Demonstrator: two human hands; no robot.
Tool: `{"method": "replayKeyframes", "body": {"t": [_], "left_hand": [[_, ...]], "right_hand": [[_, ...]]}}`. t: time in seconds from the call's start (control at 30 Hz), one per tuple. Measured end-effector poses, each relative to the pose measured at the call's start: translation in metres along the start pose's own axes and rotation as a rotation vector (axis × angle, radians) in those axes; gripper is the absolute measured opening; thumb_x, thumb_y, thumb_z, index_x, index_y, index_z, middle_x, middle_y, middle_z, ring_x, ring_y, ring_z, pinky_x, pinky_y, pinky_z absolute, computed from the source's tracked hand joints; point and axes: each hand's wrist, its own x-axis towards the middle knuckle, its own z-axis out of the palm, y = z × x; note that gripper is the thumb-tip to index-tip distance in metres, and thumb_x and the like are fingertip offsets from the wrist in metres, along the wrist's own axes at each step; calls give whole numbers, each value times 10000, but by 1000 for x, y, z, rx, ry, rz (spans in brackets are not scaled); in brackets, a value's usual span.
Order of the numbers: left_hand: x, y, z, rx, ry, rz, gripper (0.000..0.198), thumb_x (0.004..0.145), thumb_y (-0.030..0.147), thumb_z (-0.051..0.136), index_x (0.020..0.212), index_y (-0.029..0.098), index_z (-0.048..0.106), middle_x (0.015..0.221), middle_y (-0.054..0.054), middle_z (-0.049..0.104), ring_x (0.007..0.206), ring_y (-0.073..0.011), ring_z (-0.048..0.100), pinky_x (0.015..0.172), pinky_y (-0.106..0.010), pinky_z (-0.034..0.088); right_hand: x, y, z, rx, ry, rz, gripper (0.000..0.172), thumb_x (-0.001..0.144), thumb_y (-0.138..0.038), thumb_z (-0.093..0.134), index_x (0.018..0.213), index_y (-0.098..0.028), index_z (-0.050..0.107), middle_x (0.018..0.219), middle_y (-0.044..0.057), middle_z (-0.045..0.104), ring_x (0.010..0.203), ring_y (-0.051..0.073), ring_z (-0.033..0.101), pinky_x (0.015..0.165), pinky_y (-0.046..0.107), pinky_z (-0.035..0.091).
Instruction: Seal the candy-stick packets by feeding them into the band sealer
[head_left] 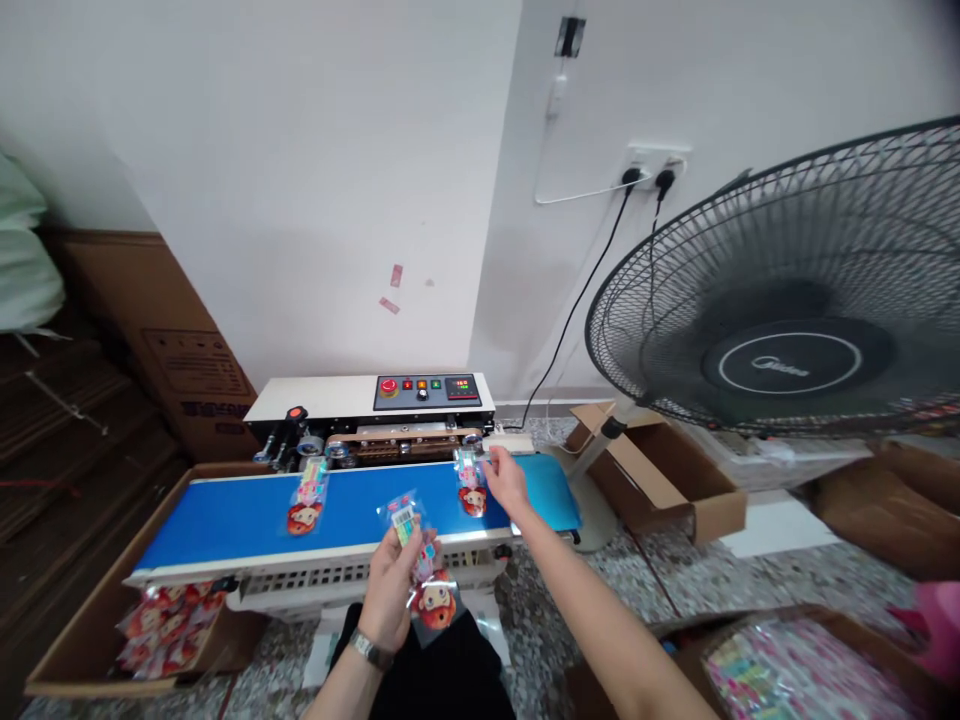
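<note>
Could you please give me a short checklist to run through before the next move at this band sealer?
1. Packets held securely: ok, the left hand grips them.
2. Right hand touching the red-haired-doll packet on the blue conveyor belt: cannot tell, fingertips are at its edge.
3. That packet's top edge seated in the band sealer: cannot tell.
4. Red emergency-stop button unobstructed: ok.
5. Digital display lit: ok.
6. Carton at the belt's left end: ok, in place.

A shiny clear bag (435,604) leans in the left hand (391,585), with a barcode near its top and a red-haired doll face at the bottom. Another clear bag (472,497) with a red-haired face lies flat on the blue belt (360,505), right by the right hand (507,482).
</note>
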Motion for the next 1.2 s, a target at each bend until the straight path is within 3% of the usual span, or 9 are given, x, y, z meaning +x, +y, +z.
{"method": "replayKeyframes", "body": {"t": [0.07, 0.2, 0.27, 0.4, 0.53, 0.73, 0.93, 1.07, 1.2], "left_hand": [[2, 4, 8, -66, 24, 7, 341, 682, 344, 656, 951, 145, 590, 855, -88, 671, 817, -191, 625, 710, -292, 489], [5, 3, 24, -120, -84, 63, 303, 705, 353, 628, 914, 133, 627, 925, -96, 664, 924, -204, 595, 806, -295, 451], [5, -1, 28, -72, -97, 59, 321, 695, 368, 634, 929, 148, 632, 977, -101, 652, 972, -224, 574, 817, -312, 442], [3, -4, 18, 62, -36, 32, 367, 692, 379, 636, 1030, 239, 612, 1247, -75, 521, 1148, -234, 455, 871, -323, 403], [-2, -2, -1, 66, -21, -18, 363, 689, 398, 632, 1004, 220, 614, 1244, -114, 514, 1110, -258, 488, 832, -355, 435], [-13, -4, -12, 88, -11, -72, 369, 688, 363, 642, 1006, 181, 595, 1142, -132, 577, 988, -233, 564, 762, -323, 469], [-24, -2, -9, 121, -73, -122, 391, 679, 351, 655, 1033, 201, 584, 1129, -97, 598, 986, -221, 573, 778, -316, 477], [-31, -8, 9, 152, -122, -186, 451, 589, 350, 727, 999, 209, 602, 1109, -74, 617, 1009, -251, 568, 782, -321, 490], [-35, -30, 30, 196, -225, -277, 516, 496, 374, 774, 958, 205, 620, 1054, -79, 646, 1028, -297, 555, 756, -339, 509]], "right_hand": [[-24, -15, 1, 118, -99, -96, 294, 732, -274, 541, 1011, -182, 548, 962, 64, 608, 836, 177, 571, 743, 295, 438], [-84, -37, 2, 483, -550, -170, 388, 763, -365, 557, 1116, -222, 481, 903, 24, 606, 796, 148, 581, 700, 276, 466], [-100, -36, 1, 538, -615, -156, 437, 743, -361, 593, 1141, -232, 465, 849, 5, 602, 741, 136, 582, 656, 258, 468], [-79, -6, -9, 498, -329, -11, 491, 713, -378, 594, 1147, -207, 439, 745, -9, 594, 635, 141, 584, 582, 253, 464], [-23, 29, -20, 283, 38, 171, 482, 690, -357, 547, 1123, -170, 448, 700, -3, 601, 590, 156, 590, 543, 251, 452], [13, 24, 2, -41, -10, 148, 384, 682, -272, 563, 1049, -168, 523, 733, 19, 628, 653, 163, 600, 586, 243, 434], [-4, -16, 10, -228, -82, -81, 478, 700, -251, 599, 1158, -202, 474, 935, 53, 636, 860, 187, 580, 733, 270, 423], [-40, -13, -33, -267, -196, -295, 482, 741, -320, 566, 1201, -223, 460, 993, 40, 631, 828, 171, 596, 714, 255, 436], [-93, 10, -147, -270, -159, -223, 353, 736, -317, 573, 1087, -277, 568, 779, -34, 667, 675, 131, 611, 631, 221, 441]]}}
